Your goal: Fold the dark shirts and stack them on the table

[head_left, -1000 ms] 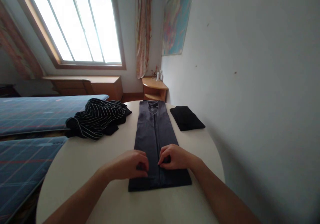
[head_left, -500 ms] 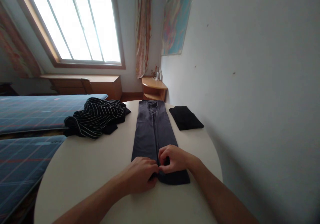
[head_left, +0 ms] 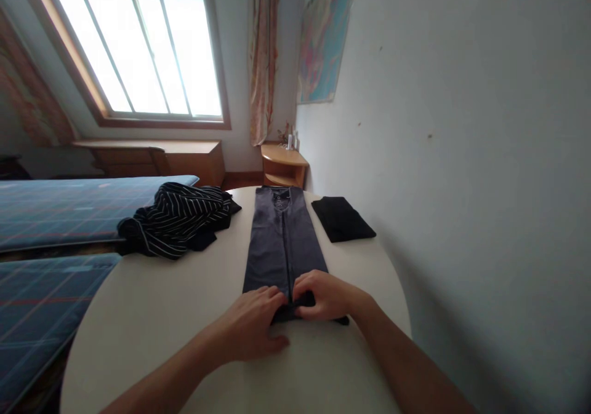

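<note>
A dark grey-blue shirt point(head_left: 266, 248) lies lengthwise on the white round table, its sides turned in so that they meet along the middle. Its neckline, with a small printed label, is at the far end. At the near end the hem is turned up into a narrow fold. My right hand point(head_left: 325, 296) pinches this hem between curled fingers and thumb, right of the middle line. My left hand point(head_left: 256, 323) rests its fingertips on the left part of the hem, with the thumb spread away over the table. The fingers partly hide the fold.
A crumpled black-and-white striped garment point(head_left: 184, 217) lies at the table's left edge. A folded black garment point(head_left: 344, 219) lies on the right, near the wall point(head_left: 462, 186). Beds with blue plaid mattresses point(head_left: 69, 211) stand left of the table point(head_left: 175, 303).
The shirt's near edge has moved away from me, turned up over itself. My left thumb has come off the cloth and spread apart. My right hand keeps its pinch.
</note>
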`<move>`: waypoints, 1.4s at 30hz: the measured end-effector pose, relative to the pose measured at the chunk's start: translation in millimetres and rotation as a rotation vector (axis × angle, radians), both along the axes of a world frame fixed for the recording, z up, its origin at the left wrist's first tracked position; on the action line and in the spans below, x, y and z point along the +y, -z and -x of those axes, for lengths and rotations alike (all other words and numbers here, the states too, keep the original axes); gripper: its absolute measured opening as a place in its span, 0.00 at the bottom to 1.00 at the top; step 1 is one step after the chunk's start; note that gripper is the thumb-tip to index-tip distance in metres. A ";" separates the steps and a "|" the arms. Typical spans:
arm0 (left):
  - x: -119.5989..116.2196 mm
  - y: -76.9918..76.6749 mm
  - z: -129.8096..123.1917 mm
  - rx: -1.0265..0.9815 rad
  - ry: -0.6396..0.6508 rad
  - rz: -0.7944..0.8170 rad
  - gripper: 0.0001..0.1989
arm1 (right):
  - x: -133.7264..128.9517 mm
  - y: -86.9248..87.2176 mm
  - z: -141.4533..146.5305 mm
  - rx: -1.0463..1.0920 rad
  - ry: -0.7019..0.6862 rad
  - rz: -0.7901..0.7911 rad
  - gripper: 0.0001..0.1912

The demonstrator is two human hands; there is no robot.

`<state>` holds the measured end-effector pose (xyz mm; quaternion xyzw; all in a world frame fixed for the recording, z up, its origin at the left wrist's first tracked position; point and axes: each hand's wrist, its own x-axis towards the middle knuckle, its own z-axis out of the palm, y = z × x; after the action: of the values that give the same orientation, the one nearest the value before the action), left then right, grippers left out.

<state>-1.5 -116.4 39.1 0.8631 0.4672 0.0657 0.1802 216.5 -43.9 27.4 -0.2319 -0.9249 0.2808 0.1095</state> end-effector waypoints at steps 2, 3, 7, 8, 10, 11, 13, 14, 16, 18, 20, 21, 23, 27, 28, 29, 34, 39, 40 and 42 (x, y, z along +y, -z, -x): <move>-4.0 -2.2 3.9 0.040 -0.001 -0.006 0.23 | 0.3 -2.1 -2.0 -0.003 0.029 -0.015 0.07; -4.7 -2.9 6.0 0.054 -0.005 -0.011 0.22 | 0.2 -3.4 -2.6 -0.009 0.043 -0.022 0.07; 3.9 -4.3 13.8 0.095 -0.055 -0.032 0.15 | -2.0 -9.1 -3.6 -0.066 0.114 -0.041 0.09; 8.1 -4.5 15.5 0.099 -0.078 -0.042 0.13 | -2.7 -10.6 -3.8 -0.086 0.141 -0.047 0.10; 17.2 -4.3 18.8 0.084 -0.124 -0.068 0.10 | -3.9 -13.3 -4.8 -0.125 0.197 -0.065 0.11; 21.4 -4.0 20.4 0.064 -0.141 -0.082 0.10 | -4.3 -14.5 -5.5 -0.142 0.222 -0.072 0.12; 28.3 -2.6 23.5 0.014 -0.152 -0.101 0.10 | -4.8 -16.2 -7.2 -0.169 0.255 -0.077 0.12; 30.7 -1.7 24.9 -0.011 -0.149 -0.108 0.10 | -4.9 -16.8 -8.0 -0.178 0.257 -0.072 0.12; 33.5 -0.1 27.4 -0.054 -0.135 -0.120 0.10 | -5.2 -17.6 -8.8 -0.183 0.236 -0.051 0.12; 34.3 0.8 29.1 -0.091 -0.113 -0.133 0.11 | -5.8 -18.4 -8.3 -0.173 0.198 -0.029 0.11; 34.3 0.9 30.2 -0.123 -0.100 -0.143 0.11 | -6.8 -19.4 -7.0 -0.149 0.159 -0.024 0.08; 34.3 0.7 30.8 -0.135 -0.098 -0.142 0.10 | -7.3 -20.0 -6.4 -0.134 0.145 -0.028 0.06; 35.0 0.4 32.4 -0.153 -0.113 -0.134 0.10 | -7.9 -21.5 -5.9 -0.106 0.126 -0.032 0.07; 39.4 1.4 39.9 -0.186 -0.109 -0.069 0.12 | -6.3 -22.8 -8.0 -0.096 0.119 -0.003 0.11; 41.1 2.4 42.4 -0.192 -0.101 -0.054 0.13 | -5.2 -22.3 -8.5 -0.109 0.129 -0.001 0.12; 42.9 3.8 45.0 -0.194 -0.098 -0.048 0.13 | -3.9 -21.5 -8.7 -0.126 0.152 -0.011 0.12; 52.7 15.2 53.9 -0.183 -0.113 -0.091 0.13 | 3.4 -16.4 -3.7 -0.199 0.307 -0.145 0.12; 65.9 20.7 53.0 -0.269 -0.196 -0.231 0.13 | 17.2 -22.0 4.8 -0.219 0.375 -0.310 0.15; 69.4 20.9 51.4 -0.292 -0.217 -0.258 0.14 | 22.5 -23.2 6.0 -0.212 0.379 -0.350 0.16; 77.3 22.7 47.3 -0.326 -0.269 -0.300 0.15 | 35.6 -22.5 7.9 -0.192 0.389 -0.415 0.16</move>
<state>-48.8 -39.1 16.5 0.7883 0.5276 0.2959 0.1127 208.6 -8.3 49.9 -0.4028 -0.9069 0.0361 0.1184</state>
